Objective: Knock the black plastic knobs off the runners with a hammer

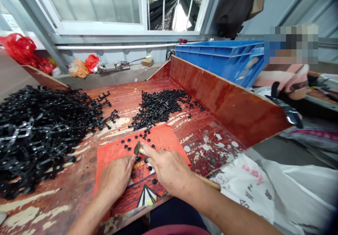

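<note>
My left hand (117, 173) rests on an orange printed sheet (111, 154), fingers together and bent down. Whatever its fingertips hold, if anything, is hidden. My right hand (169, 168) is closed round a wooden-handled tool (211, 183), whose handle end shows behind my wrist. The tool's small dark head (137, 147) sits just beyond my left fingertips. Several small black round pieces with raised centres (129, 149) lie scattered on the sheet around both hands. One black piece (137, 158) lies right between my hands.
Black linked parts (44, 122) are heaped at the left. A pile of small black pieces (161, 104) lies behind the sheet. A red wooden board (211, 94) walls the table's right side, with a blue crate (219, 57) beyond. White sacks (266, 182) and another person (285, 76) are at the right.
</note>
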Available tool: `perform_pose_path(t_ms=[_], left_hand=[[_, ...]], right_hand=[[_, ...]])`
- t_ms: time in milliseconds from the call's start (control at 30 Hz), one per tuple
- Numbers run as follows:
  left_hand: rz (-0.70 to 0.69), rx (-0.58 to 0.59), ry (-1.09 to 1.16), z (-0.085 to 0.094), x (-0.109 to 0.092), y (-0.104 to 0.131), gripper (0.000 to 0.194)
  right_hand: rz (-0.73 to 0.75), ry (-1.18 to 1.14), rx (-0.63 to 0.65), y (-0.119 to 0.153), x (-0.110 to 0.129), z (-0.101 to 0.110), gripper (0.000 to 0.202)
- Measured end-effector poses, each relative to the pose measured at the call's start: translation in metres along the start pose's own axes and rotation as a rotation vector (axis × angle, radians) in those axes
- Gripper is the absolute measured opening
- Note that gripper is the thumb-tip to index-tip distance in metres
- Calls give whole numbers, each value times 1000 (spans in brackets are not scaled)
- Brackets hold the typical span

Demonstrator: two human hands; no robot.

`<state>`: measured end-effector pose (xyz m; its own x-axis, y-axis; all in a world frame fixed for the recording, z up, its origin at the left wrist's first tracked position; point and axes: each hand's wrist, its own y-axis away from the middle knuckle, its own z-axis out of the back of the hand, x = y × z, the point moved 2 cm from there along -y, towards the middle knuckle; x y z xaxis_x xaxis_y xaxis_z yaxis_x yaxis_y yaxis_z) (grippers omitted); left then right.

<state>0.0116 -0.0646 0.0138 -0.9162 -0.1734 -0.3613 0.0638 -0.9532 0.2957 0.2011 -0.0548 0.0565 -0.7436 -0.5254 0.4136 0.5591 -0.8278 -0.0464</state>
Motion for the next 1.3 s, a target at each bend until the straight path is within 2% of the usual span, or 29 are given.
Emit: perform_pose_path(t_ms=[67,167,233,367,433,533,667,767,900,967,1200,1300], left_hand=[[-3,1,6,0,0,1,49],[5,-5,-22,0,1,1,50],[11,3,-24,-1,2,-1,51],[4,5,75,-3,7,-5,48],[-10,12,198,-3,14,-6,46],[-22,20,352,1,29,-3,45],[-35,-10,363,11,40,8,46],[-46,-19,358,13,32,9,47],[-45,-6,287,6,15,-1,46],[-20,15,230,2,9,-5,46],[49,49,110,0,1,-7,46],[64,56,107,1,1,-8,45]], right_hand=[[11,-32,-39,-1,0,0,49],[-6,57,59,-3,-1,-2,48],[-8,52,76,-6,-1,1,49],[33,-163,-62,-7,-3,23,49],[32,-250,-81,-4,-5,29,45],[-4,-354,-92,3,-10,27,41],[-73,-383,-93,8,-17,15,36],[-135,-344,-97,6,-19,10,27],[-157,-322,-122,5,-20,11,9],[-155,-322,-120,6,-21,11,8],[-137,-348,-27,16,-29,4,34],[-64,-345,-6,20,-30,4,42]])
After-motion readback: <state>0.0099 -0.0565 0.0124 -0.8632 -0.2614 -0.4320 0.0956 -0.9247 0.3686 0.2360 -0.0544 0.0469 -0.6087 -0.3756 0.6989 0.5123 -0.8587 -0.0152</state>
